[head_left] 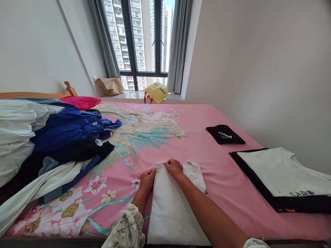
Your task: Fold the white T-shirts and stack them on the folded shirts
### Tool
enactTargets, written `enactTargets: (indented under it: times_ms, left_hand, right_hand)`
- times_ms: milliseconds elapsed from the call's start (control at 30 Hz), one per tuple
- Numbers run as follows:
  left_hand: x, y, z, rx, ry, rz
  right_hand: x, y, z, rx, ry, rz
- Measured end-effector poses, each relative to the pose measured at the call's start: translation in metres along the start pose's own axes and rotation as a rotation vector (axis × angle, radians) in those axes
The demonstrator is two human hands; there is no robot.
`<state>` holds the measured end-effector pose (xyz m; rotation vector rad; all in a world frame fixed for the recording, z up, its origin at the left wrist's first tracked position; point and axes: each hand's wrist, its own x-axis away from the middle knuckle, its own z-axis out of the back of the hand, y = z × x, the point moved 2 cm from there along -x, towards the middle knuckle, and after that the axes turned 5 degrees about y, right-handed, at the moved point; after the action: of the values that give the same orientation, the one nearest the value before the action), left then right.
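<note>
Observed folded white T-shirt (168, 213) on pink-sheeted bed (196, 146), stretching lengthwise from fingers toward near edge; pinched tight at far left corner by left grip (148, 179), just rightward by right grip (175, 168)

Loose cream left sleeve (126, 225), dark-leaf patterned

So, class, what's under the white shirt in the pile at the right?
Black cloth sticks out from under the white shirt, on the pink sheet; whatever else lies beneath is covered.
</note>
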<state>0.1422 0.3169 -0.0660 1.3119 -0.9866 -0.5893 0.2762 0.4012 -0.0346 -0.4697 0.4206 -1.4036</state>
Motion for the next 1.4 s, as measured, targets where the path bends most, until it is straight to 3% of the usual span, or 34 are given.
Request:
enactTargets:
  times_ms: [333, 500, 567, 633, 700, 800, 900, 1000, 1133, 1267, 1333, 1400]
  left_hand:
    - [-0.006, -0.004, 0.0, -0.007, 0.058, -0.09]
    - [-0.008, -0.003, 0.002, -0.066, 0.093, -0.13]
    - [-0.007, -0.002, 0.004, -0.111, 0.122, -0.131]
    - [-0.004, -0.001, 0.007, -0.16, 0.163, -0.142]
    - [0.002, 0.002, 0.009, -0.206, 0.231, -0.187]
    - [0.019, 0.011, 0.006, -0.265, 0.318, -0.313]
    - [0.038, 0.02, -0.012, -0.411, 0.162, -0.547]
    - [0.05, 0.02, -0.034, -0.795, -0.055, -0.772]
    - [0.049, 0.003, -0.04, -1.219, -0.093, -0.635]
    - [0.051, 0.001, -0.038, -1.353, -0.11, -0.542]
    - [0.053, 0.007, -0.04, -1.379, -0.096, -0.574]
    - [0.052, 0.013, -0.045, -1.394, -0.109, -0.671]
  right_hand:
    - [0.008, -0.003, 0.004, -0.063, 0.07, 0.026]
    - [0.048, -0.002, 0.019, -0.159, 0.265, 0.346]
    - [0.061, 0.014, 0.03, -0.204, 0.337, 0.399]
    - [0.064, 0.042, 0.046, -0.241, 0.414, 0.343]
    - [0.059, 0.079, 0.062, -0.288, 0.466, 0.192]
    - [0.045, 0.129, 0.079, -0.378, 0.4, -0.112]
    - [0.034, 0.149, 0.083, -0.421, 0.285, -0.218]
    - [0.027, 0.143, 0.08, -0.43, 0.243, -0.222]
    - [0.015, 0.131, 0.078, -0.425, 0.242, -0.241]
    - [0.017, 0.126, 0.085, -0.383, 0.286, -0.241]
    - [0.028, 0.119, 0.089, -0.347, 0.331, -0.164]
    - [0.044, 0.106, 0.087, -0.253, 0.367, 0.014]
